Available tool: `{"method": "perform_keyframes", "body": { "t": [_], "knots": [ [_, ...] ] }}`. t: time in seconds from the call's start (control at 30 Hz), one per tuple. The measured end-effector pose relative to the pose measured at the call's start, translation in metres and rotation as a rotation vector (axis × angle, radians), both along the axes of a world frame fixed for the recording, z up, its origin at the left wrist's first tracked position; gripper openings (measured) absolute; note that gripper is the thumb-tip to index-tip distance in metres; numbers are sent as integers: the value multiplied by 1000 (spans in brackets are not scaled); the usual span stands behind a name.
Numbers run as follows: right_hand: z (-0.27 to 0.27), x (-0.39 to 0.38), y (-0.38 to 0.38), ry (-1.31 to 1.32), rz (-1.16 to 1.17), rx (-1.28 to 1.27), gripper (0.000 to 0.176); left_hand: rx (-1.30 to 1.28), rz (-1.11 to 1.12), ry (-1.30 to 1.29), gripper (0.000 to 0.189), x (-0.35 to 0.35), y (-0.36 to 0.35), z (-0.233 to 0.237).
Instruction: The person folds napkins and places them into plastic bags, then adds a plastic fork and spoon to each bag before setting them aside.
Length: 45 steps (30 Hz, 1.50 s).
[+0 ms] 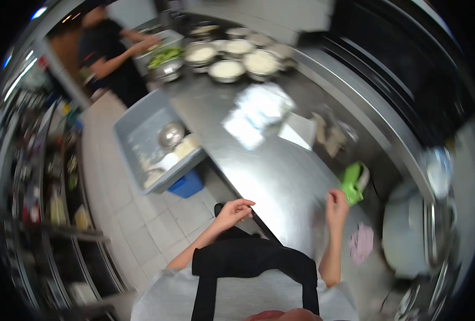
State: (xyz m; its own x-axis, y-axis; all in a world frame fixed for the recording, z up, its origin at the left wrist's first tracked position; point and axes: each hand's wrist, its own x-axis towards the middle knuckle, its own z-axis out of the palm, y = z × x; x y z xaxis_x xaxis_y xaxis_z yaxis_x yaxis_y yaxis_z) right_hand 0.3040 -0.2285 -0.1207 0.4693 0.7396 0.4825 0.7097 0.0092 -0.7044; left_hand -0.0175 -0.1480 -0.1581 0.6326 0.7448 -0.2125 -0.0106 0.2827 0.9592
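My left hand (pixel 236 213) hovers by the near edge of the steel table (pixel 272 195), its fingers loosely bent and nothing in them. Over the tabletop on the other side, my right hand (pixel 336 207) has its fingertips pinched together; what they hold, if anything, is too small to make out. Just beyond those fingertips is a bright green tape dispenser (pixel 352 187) with a pale roll in it. A crumpled pink cloth (pixel 362 244) lies to the right of my right wrist.
White plastic bags (pixel 256 109) and a white sheet (pixel 298 131) lie further up the table. Filled metal bowls (pixel 227 70) crowd its far end, where a person (pixel 111 59) works. A grey tub (pixel 127 131) stands left; a large pot (pixel 409 232) is right.
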Motion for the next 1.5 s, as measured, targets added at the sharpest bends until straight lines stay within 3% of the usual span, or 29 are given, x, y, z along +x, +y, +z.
{"method": "perform_keyframes", "body": {
  "t": [0.03, 0.1, 0.23, 0.3, 0.4, 0.43, 0.47, 0.5, 0.53, 0.57, 0.6, 0.67, 0.7, 0.77, 0.87, 0.93, 1.3, 1.43, 1.5],
  "knots": [
    [-1, 1, -9, -15, 27, -186, 13, 1, -25, 23, 27, 7, -2, -1],
    [-3, 3, -26, 28, -31, -304, 13, -20, -124, 51, 27, 17, -5, -9],
    [-6, 20, -71, 80, -237, -192, 13, 20, -158, 79, 25, 34, 4, -9],
    [-7, 46, -98, 29, -473, -55, 11, 85, -91, 68, 23, 45, 13, 0],
    [-3, 80, -141, -140, -630, -128, 11, 198, 17, 25, 21, 56, 33, -13],
    [-16, 93, -153, -300, -680, -212, 13, 341, 107, 88, 22, 64, 36, -20],
    [-19, 99, -158, -256, -680, -247, 15, 517, 152, 179, 21, 67, 41, -34],
    [-68, 133, -178, 72, -687, -109, 17, 530, 150, 146, 21, 71, 46, -49],
    [-60, 122, -179, -96, -703, -240, 18, 723, 187, 247, 21, 75, 44, -53],
    [-90, 131, -185, 69, -666, -130, 18, 852, 163, 286, 21, 72, 42, -41],
    [-85, 115, -185, -522, -831, -468, 18, 867, 162, 299, 21, 70, 42, -38],
    [-81, 100, -179, -502, -906, -536, 19, 906, 166, 308, 21, 69, 43, -38],
    [-72, 104, -172, -519, -879, -528, 19, 897, 196, 314, 21, 67, 43, -38],
    [-50, 112, -164, -378, -864, -834, 17, 965, 162, 342, 21, 69, 42, -36],
    [-23, 132, -156, -194, -698, -831, 19, 978, 149, 343, 20, 68, 43, -37],
    [-25, 140, -156, -316, -669, -706, 17, 958, 148, 362, 20, 68, 42, -33],
    [-42, 115, -185, -205, -721, -995, 35, 977, 87, 413, 22, 68, 40, -27],
    [-41, 111, -197, -201, -677, -984, 38, 1017, 113, 394, 24, 71, 42, -36],
    [-42, 104, -199, -290, -759, -766, 34, 1013, 105, 404, 24, 71, 42, -37]
  ]
}}
